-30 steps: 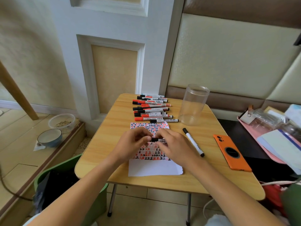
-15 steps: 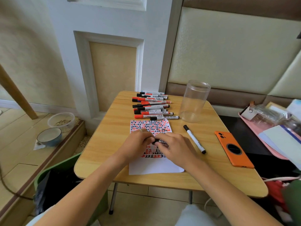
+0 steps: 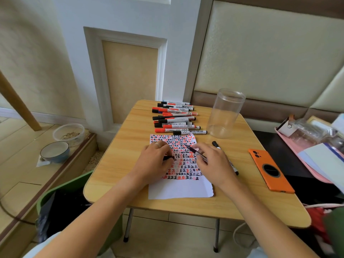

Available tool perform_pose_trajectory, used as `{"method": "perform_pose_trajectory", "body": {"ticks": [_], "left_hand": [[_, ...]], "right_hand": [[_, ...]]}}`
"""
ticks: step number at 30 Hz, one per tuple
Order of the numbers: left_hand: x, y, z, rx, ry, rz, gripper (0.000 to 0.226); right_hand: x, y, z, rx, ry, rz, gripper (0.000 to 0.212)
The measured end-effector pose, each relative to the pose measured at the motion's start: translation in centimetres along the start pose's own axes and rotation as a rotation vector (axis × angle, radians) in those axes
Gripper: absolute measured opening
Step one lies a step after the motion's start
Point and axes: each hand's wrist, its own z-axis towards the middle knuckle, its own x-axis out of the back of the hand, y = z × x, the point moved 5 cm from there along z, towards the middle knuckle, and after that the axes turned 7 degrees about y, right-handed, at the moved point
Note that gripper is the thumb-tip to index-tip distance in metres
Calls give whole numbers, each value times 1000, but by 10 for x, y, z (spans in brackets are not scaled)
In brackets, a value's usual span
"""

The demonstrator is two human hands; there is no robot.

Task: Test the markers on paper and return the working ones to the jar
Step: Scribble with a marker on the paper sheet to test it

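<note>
The marker (image 3: pixel 196 153) you are testing is uncapped in your right hand (image 3: pixel 214 162), pinched near its barrel with the tip pointing far-left over the paper (image 3: pixel 181 189); the tip looks to sit just above or on the sheet, though the blur there keeps me from saying which. Your left hand (image 3: pixel 154 162) rests on the left part of the paper with its fingers curled round the black cap (image 3: pixel 168 157), a ring on one finger. The two hands are apart, with rows of red and black test marks showing between them.

The paper lies near the middle of the table (image 3: pixel 119 164); its far two-thirds are covered in marks and its near strip is blank. Just past its far edge you have a row of markers (image 3: pixel 175 118), red-capped and black-capped, lying side by side and stretching toward the far edge of the table. The jar (image 3: pixel 225 113) stands upright to the right of that row, clear, lidless and with nothing visible inside. A second marker (image 3: pixel 216 145), black-capped, lies on the table just right of the paper, partly hidden behind your right hand.

Further right on the table lies an orange phone (image 3: pixel 270 170), back side up. On the floor to the left stand a blue bowl (image 3: pixel 55 151) and a clear container (image 3: pixel 68 134), and a green bin (image 3: pixel 61 198) sits beside the near-left corner of the table.
</note>
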Motion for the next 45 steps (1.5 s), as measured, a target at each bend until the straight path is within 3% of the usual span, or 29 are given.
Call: {"method": "perform_pose_trajectory", "body": {"ticks": [2, 5, 8, 10, 15, 19, 25, 31, 37, 42, 45], "left_hand": [[-7, 3, -2, -25, -35, 36, 12], [-12, 2, -4, -12, -60, 86, 16], [-15, 5, -5, -1, -66, 127, 36], [-16, 8, -6, -3, -67, 156, 47], [-19, 8, -3, -8, -76, 244, 53], [-18, 9, -1, 1, -87, 258, 58], [-25, 16, 3, 23, -124, 234, 65], [-40, 18, 7, 48, -244, 223, 81], [-41, 18, 6, 62, -245, 233, 79], [-40, 16, 6, 43, -281, 238, 90], [-37, 16, 6, 36, -307, 245, 83]], "right_hand": [[4, 0, -1, -34, 0, 154, 33], [8, 3, -4, -228, -29, 540, 26], [3, 8, -11, -445, -92, 885, 38], [-1, 12, -17, -494, -91, 968, 35], [-3, 17, -25, -484, 5, 929, 5], [-1, 17, -29, -498, 47, 901, 6], [1, 18, -33, -497, -20, 845, 4], [0, 22, -42, -517, 43, 710, 19], [2, 25, -49, -513, 64, 679, 18], [3, 24, -52, -509, 62, 688, 17], [3, 24, -53, -505, 60, 684, 17]]}}
